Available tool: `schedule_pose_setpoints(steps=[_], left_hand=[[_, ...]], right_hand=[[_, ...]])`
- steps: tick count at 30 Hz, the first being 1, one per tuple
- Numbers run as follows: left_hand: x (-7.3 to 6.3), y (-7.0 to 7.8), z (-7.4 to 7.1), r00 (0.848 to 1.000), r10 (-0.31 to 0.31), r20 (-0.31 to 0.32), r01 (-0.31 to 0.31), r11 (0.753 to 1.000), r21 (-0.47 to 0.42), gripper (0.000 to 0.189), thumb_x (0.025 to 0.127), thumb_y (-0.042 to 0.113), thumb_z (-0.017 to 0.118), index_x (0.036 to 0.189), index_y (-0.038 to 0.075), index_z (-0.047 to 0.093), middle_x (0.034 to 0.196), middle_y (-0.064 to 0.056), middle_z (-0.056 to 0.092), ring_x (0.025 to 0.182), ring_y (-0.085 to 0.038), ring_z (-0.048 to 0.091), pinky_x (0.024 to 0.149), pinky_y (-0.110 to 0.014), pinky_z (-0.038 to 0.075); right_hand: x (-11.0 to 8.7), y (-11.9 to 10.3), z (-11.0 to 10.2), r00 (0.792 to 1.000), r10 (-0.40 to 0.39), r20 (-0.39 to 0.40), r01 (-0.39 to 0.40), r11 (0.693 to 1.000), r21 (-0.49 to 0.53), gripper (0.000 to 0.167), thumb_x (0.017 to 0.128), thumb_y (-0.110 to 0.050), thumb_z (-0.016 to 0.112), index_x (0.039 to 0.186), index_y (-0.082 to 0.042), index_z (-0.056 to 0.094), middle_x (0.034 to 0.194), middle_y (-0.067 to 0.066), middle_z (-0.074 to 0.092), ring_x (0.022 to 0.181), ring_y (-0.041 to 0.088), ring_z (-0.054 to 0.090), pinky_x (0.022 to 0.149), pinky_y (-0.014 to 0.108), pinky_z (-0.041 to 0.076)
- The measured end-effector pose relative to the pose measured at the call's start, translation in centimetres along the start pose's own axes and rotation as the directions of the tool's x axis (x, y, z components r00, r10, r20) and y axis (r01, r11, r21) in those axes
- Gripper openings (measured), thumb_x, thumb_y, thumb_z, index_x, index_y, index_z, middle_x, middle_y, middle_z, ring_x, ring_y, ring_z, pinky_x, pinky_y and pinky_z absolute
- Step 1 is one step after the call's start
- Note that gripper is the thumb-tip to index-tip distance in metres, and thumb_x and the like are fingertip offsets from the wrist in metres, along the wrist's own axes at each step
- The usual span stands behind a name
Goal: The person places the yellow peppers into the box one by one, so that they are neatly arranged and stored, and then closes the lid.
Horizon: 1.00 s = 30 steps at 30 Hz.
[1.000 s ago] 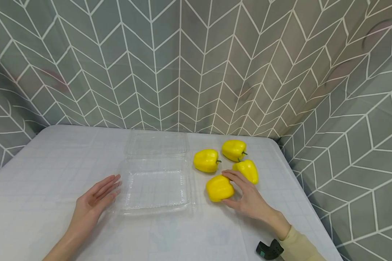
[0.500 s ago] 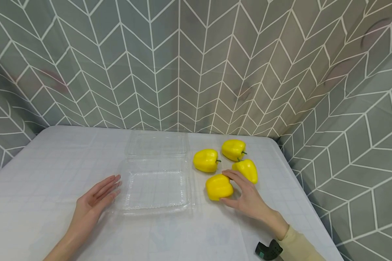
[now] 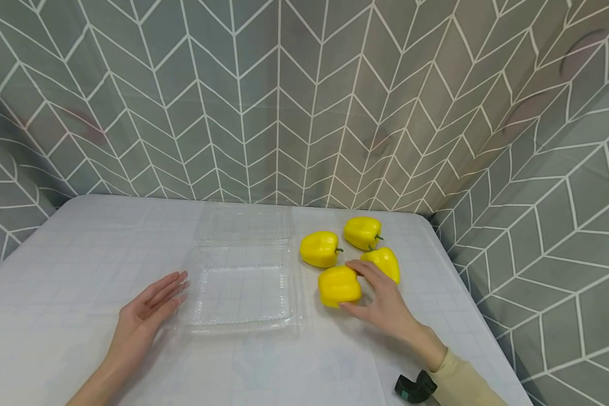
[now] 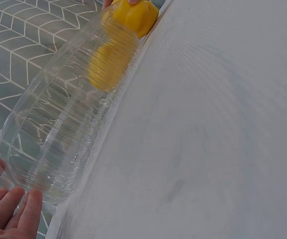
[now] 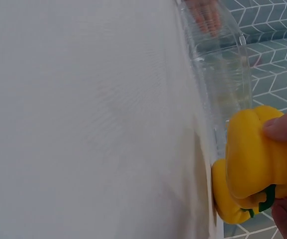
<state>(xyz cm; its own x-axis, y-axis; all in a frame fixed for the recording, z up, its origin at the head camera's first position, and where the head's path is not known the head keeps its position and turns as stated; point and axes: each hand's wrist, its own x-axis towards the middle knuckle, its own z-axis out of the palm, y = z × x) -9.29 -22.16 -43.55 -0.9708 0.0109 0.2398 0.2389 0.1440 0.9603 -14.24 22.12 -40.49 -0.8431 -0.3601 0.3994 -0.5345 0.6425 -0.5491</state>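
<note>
A yellow bell pepper (image 3: pixel 339 286) is pinched between the thumb and fingers of my right hand (image 3: pixel 385 301). In the right wrist view this bell pepper (image 5: pixel 257 154) shows its green stem and appears slightly raised off the cloth. My left hand (image 3: pixel 149 310) lies at the left edge of a clear plastic clamshell container (image 3: pixel 243 293), fingers fairly straight along its rim. The container's lid (image 3: pixel 243 223) is folded back, and its base holds nothing. Beyond my right hand lie a left bell pepper (image 3: pixel 319 249), a back one (image 3: pixel 362 233) and a right one (image 3: pixel 383 264), partly covered by my fingers.
A white cloth covers the table (image 3: pixel 106 242). Behind and to the right hangs a grey curtain (image 3: pixel 304 101) with white chevron lines. A dark device (image 3: pixel 416 387) sits by my right sleeve (image 3: pixel 462 380).
My right hand and the bell pepper in it have shifted slightly up and away from me. The left hand, container and other peppers stay put.
</note>
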Motion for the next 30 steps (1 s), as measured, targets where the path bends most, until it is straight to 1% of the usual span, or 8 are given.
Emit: schedule_pose_setpoints(steps=[2, 7, 11, 14, 18, 25, 30], left_hand=[[0.0, 0.0, 0.0, 1.000, -0.008, 0.001, 0.008, 1.000, 0.017, 0.050, 0.102, 0.008, 0.057, 0.148, -0.002, 0.042, 0.147, -0.005, 0.055, 0.127, -0.002, 0.057, 0.099, -0.012, 0.050], [0.0, 0.1, 0.0, 1.000, -0.021, 0.001, 0.021, 0.999, 0.034, 0.050, 0.102, 0.011, 0.058, 0.148, -0.001, 0.042, 0.148, -0.005, 0.054, 0.127, -0.001, 0.057, 0.099, -0.012, 0.050], [0.1, 0.2, 0.1, 1.000, -0.023, 0.001, 0.023, 1.000, 0.020, 0.050, 0.102, 0.010, 0.058, 0.148, -0.001, 0.042, 0.147, -0.003, 0.055, 0.127, -0.001, 0.057, 0.099, -0.012, 0.050], [0.1, 0.2, 0.1, 1.000, -0.027, 0.000, 0.027, 1.000, 0.007, 0.051, 0.102, 0.009, 0.058, 0.148, -0.002, 0.041, 0.147, -0.002, 0.055, 0.127, -0.001, 0.057, 0.098, -0.011, 0.050], [0.0, 0.2, 0.1, 1.000, -0.030, -0.005, 0.030, 0.999, 0.016, 0.051, 0.102, 0.010, 0.058, 0.148, -0.001, 0.041, 0.147, -0.002, 0.055, 0.126, -0.001, 0.057, 0.098, -0.012, 0.050], [0.0, 0.1, 0.0, 1.000, -0.021, -0.008, 0.022, 0.999, 0.030, 0.050, 0.102, 0.010, 0.058, 0.148, -0.001, 0.042, 0.148, -0.004, 0.055, 0.127, -0.001, 0.057, 0.098, -0.012, 0.050], [0.0, 0.1, 0.0, 1.000, -0.016, -0.008, 0.017, 0.999, 0.041, 0.050, 0.102, 0.010, 0.058, 0.148, -0.001, 0.042, 0.147, -0.004, 0.055, 0.127, -0.001, 0.057, 0.098, -0.012, 0.050]], right_hand=[[0.2, -0.2, -0.1, 1.000, -0.002, -0.009, 0.002, 1.000, 0.007, 0.076, 0.070, -0.020, 0.092, 0.136, -0.008, 0.057, 0.136, 0.002, 0.059, 0.122, 0.020, 0.058, 0.106, 0.044, 0.052], [0.4, -0.6, -0.1, 0.999, -0.023, -0.043, 0.024, 1.000, 0.005, 0.074, 0.070, -0.020, 0.093, 0.135, -0.013, 0.058, 0.135, 0.000, 0.059, 0.120, 0.018, 0.059, 0.106, 0.038, 0.052], [0.6, -0.7, 0.0, 0.996, -0.047, -0.074, 0.048, 0.999, 0.015, 0.072, 0.070, -0.019, 0.093, 0.133, -0.012, 0.059, 0.133, 0.000, 0.060, 0.118, 0.018, 0.060, 0.105, 0.032, 0.053], [0.7, -0.9, 0.1, 0.995, -0.042, -0.090, 0.045, 0.999, 0.028, 0.071, 0.070, -0.019, 0.093, 0.132, -0.011, 0.059, 0.133, 0.000, 0.061, 0.116, 0.018, 0.060, 0.103, 0.031, 0.053], [1.0, -1.2, 0.2, 0.994, -0.028, -0.103, 0.032, 0.999, 0.042, 0.071, 0.070, -0.020, 0.092, 0.132, -0.012, 0.059, 0.134, 0.001, 0.060, 0.117, 0.018, 0.060, 0.102, 0.036, 0.054], [1.6, -2.1, 0.5, 0.993, 0.002, -0.117, 0.006, 0.998, 0.065, 0.071, 0.071, -0.022, 0.092, 0.133, -0.013, 0.059, 0.134, -0.001, 0.060, 0.113, 0.017, 0.059, 0.098, 0.052, 0.055], [2.0, -2.7, 0.7, 0.993, 0.020, -0.119, -0.010, 0.996, 0.087, 0.072, 0.071, -0.022, 0.092, 0.134, -0.012, 0.059, 0.132, 0.000, 0.060, 0.113, 0.018, 0.059, 0.098, 0.055, 0.054]])
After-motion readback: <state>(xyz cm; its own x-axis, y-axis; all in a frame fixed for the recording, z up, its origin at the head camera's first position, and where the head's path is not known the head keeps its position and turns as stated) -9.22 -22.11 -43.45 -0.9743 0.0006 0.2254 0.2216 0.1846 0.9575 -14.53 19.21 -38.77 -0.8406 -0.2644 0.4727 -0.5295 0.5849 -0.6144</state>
